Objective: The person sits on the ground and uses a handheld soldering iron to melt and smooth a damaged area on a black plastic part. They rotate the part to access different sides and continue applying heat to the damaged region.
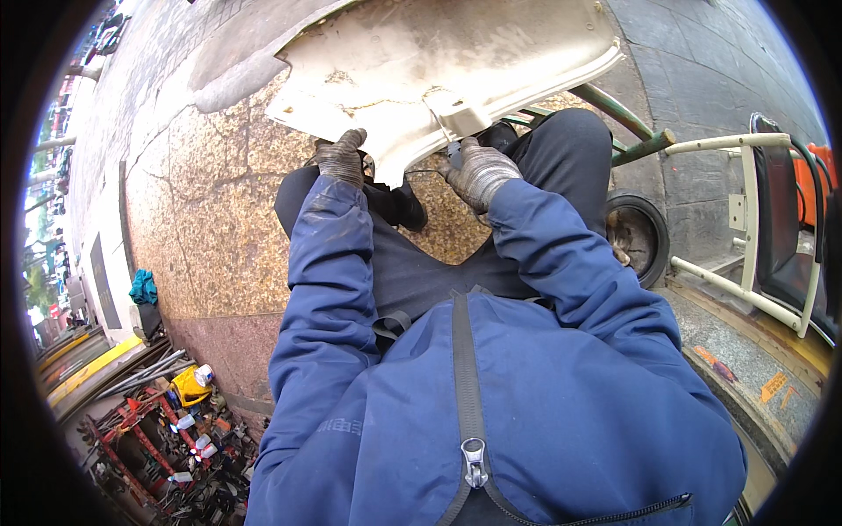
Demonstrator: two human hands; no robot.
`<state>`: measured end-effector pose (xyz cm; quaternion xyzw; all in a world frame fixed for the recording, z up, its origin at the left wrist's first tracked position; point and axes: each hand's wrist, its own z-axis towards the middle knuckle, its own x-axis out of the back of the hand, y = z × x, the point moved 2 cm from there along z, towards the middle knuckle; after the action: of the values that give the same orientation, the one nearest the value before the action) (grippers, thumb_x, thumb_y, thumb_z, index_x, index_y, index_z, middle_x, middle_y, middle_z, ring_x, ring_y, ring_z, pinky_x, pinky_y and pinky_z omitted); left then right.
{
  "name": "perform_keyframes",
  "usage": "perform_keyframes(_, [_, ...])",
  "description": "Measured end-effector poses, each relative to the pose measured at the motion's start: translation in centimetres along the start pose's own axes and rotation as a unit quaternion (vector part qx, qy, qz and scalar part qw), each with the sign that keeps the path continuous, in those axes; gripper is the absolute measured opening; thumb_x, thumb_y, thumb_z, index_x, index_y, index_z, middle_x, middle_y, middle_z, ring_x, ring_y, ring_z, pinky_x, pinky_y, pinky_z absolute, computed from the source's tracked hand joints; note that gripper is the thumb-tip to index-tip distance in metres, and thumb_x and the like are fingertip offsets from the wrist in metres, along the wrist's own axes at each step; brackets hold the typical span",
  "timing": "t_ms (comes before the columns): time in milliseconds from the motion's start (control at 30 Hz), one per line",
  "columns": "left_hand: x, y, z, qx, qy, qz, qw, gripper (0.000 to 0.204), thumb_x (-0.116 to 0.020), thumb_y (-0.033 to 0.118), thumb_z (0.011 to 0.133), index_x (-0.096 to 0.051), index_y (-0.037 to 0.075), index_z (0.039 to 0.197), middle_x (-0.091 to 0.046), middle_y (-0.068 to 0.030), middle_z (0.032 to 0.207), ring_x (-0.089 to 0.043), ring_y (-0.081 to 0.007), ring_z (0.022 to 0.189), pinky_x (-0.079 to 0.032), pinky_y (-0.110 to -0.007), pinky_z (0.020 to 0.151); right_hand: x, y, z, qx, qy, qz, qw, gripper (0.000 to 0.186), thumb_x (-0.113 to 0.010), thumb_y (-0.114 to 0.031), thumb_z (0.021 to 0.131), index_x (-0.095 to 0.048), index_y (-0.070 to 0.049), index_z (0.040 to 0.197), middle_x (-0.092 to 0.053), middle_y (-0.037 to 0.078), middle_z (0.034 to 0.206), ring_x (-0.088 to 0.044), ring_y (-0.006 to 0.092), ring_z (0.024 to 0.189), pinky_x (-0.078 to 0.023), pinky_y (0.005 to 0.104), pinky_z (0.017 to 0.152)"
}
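A large whitish molded panel with a curved rim lies tilted across my knees at the top of the view. My left hand, in a dirty grey work glove, is closed on the panel's near left edge, thumb on top. My right hand, gloved the same way, is closed on a small grey-handled tool at the panel's near edge. From there a thin dark line runs up onto the panel beside a raised bracket; whether it belongs to the tool I cannot tell. The fingers beneath the rim are partly hidden.
A green metal frame stands under the panel's right side. Right of my knee lie a black tire and a chair with a cream frame. Red racking with cluttered tools and parts sits at lower left, near a yellow container.
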<state>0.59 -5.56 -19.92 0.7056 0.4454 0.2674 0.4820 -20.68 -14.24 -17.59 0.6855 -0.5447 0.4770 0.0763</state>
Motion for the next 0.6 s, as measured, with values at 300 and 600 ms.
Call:
perform_keyframes(300, [0.07,-0.01,-0.01,-0.01,0.002,0.006,1.0,0.054,-0.066,-0.009,0.071,-0.045,-0.004,0.12,-0.06,-0.0185,0.103,-0.064,-0.033,0.086,-0.056,-0.044,0.071,-0.31,0.11,0.1,0.003,-0.004,0.003,1.0,0.065,-0.056,-0.049,0.088,-0.048,0.003,0.126,-0.065,0.025,0.11,-0.062,0.0378,0.106,-0.049,0.0446,0.092])
perform_keyframes(600, [0.02,0.38,-0.31,0.013,-0.001,0.014,1.0,0.055,-0.066,-0.009,0.071,-0.046,-0.002,0.121,-0.061,-0.0172,0.099,-0.065,-0.0317,0.08,-0.056,-0.043,0.068,-0.5,-0.01,0.16,0.024,0.004,0.015,1.0,0.063,-0.057,-0.048,0.088,-0.049,0.003,0.124,-0.065,0.026,0.109,-0.062,0.0381,0.106,-0.048,0.0454,0.092])
